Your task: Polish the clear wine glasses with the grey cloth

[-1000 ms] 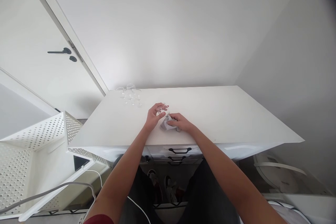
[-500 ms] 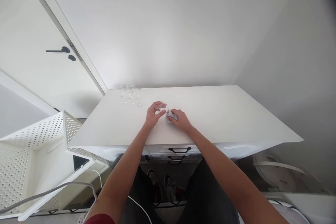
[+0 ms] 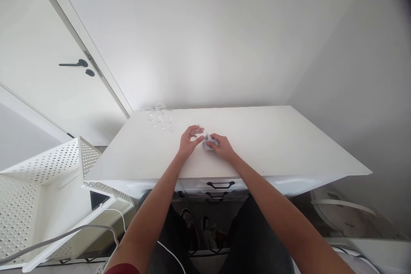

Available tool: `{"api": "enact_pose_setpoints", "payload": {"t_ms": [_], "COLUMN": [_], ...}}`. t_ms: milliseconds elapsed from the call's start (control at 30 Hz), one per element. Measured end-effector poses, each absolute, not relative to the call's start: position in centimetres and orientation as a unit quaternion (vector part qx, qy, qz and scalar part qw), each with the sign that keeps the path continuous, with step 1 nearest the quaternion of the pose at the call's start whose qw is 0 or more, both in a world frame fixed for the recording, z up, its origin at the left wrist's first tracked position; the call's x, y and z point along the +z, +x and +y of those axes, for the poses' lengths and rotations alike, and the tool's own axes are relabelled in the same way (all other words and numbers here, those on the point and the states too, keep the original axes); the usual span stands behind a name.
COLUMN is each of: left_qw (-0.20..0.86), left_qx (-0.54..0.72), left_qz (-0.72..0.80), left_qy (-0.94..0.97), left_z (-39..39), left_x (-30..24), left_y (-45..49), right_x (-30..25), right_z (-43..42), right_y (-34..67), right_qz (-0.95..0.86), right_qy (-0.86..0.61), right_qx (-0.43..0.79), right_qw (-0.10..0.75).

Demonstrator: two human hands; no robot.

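Note:
My left hand [image 3: 189, 140] has its fingers curled around a clear stemmed glass [image 3: 198, 129]; only part of the rim shows, and the rest is hard to make out against the white top. My right hand [image 3: 222, 147] grips a crumpled pale cloth [image 3: 210, 142] between thumb and fingers. The cloth lies right against the left thumb, close to the glass. Both hands are over the middle of the white cabinet top [image 3: 272, 145].
Several clear stemmed glasses [image 3: 157, 115] stand in a group at the back left of the cabinet top. Black-handled drawers [image 3: 221, 185] face me. A white perforated rack [image 3: 48, 171] and a grey cable [image 3: 64, 232] are at left, below a door with a black handle [image 3: 75, 64].
The cloth has shifted slightly in my right fingers, nearer the left thumb. Both hands otherwise stay in about the same place. The view has tipped up a little.

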State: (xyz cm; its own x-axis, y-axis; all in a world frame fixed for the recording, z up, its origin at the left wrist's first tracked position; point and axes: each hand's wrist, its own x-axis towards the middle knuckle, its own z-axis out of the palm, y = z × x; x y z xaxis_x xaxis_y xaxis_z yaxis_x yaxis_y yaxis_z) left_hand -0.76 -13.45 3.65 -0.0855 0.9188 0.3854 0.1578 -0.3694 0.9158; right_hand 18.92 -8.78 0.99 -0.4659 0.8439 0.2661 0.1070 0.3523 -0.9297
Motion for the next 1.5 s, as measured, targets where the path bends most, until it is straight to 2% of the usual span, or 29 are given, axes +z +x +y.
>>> {"api": "enact_pose_setpoints", "payload": {"t_ms": [200,267,367,500,567,667,867,1200,1367,1500], "left_qw": [0.362,0.363,0.366,0.368,0.355,0.327,0.31,0.308,0.336,0.356], "left_qx": [0.568,0.566,0.571,0.576,0.58,0.606,0.634,0.492,0.508,0.498], "left_qz": [0.419,0.41,0.404,0.369,0.358,0.346,0.353,0.417,0.392,0.4], "left_qy": [0.609,0.616,0.614,0.63,0.639,0.637,0.614,0.699,0.689,0.683], "left_z": [-13.5,-13.5,-13.4,-13.4,-13.5,-13.5,-12.8,-13.8,-13.8,-13.7], "left_x": [3.5,3.5,3.4,3.4,3.6,3.7,3.0,2.9,3.0,3.0], "left_y": [-0.8,-0.8,-0.7,-0.7,-0.8,-1.0,-1.4,-0.1,-0.3,-0.4], "right_x": [1.1,1.2,1.1,0.5,0.2,0.0,0.2,-0.1,0.7,0.8], "right_z": [-8.5,-8.4,-8.1,-6.9,-6.4,-6.6,-7.6,-6.8,-7.4,-7.4], "right_y": [19.2,19.2,19.3,19.6,19.7,19.6,19.0,20.1,19.9,19.6], "right_qz": [-0.557,-0.522,-0.501,-0.369,-0.336,-0.409,-0.551,-0.604,-0.608,-0.613], "right_qy": [-0.301,-0.299,-0.307,-0.38,-0.391,-0.379,-0.283,-0.426,-0.361,-0.316], "right_qx": [0.699,0.727,0.715,0.645,0.614,0.596,0.647,0.451,0.483,0.529], "right_qw": [0.333,0.332,0.38,0.551,0.597,0.578,0.445,0.5,0.516,0.495]}}
